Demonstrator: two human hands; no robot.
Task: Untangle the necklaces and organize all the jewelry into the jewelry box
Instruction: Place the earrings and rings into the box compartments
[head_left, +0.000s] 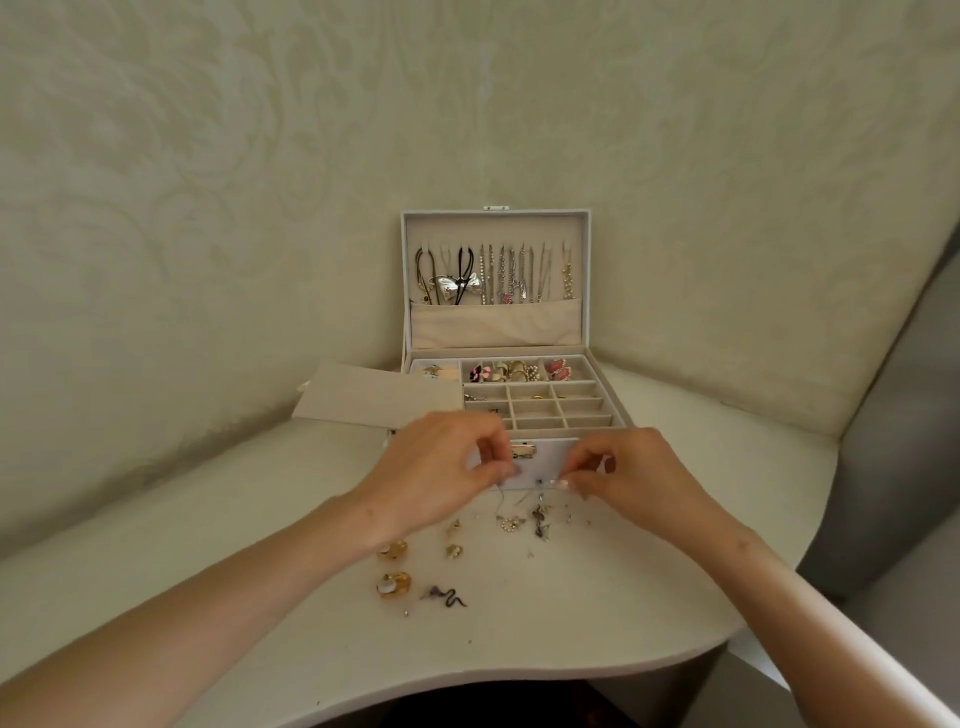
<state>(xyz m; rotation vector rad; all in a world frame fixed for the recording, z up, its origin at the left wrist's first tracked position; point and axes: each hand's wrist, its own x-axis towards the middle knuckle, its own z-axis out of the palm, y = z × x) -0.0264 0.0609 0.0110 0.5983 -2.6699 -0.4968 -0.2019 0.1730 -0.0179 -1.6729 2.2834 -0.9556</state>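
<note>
A white jewelry box (582, 415) stands open at the back of the table. Several necklaces (498, 275) hang in its lid above a fabric pocket. Earrings and rings fill the top row of its tray. In front of the box, my left hand (441, 462) and my right hand (628, 473) each pinch an end of a thin chain (511, 496) that dangles between them. Loose pieces lie below my hands: gold earrings (393, 582), small gold studs (453, 551), a dark squiggly piece (447, 596) and a small dark tangle (540, 522).
A beige fabric-covered insert (363, 397) lies left of the box, partly over its tray. The table (649, 597) has a curved front edge and sits in a corner against patterned walls. A grey padded surface (893, 467) rises at the right.
</note>
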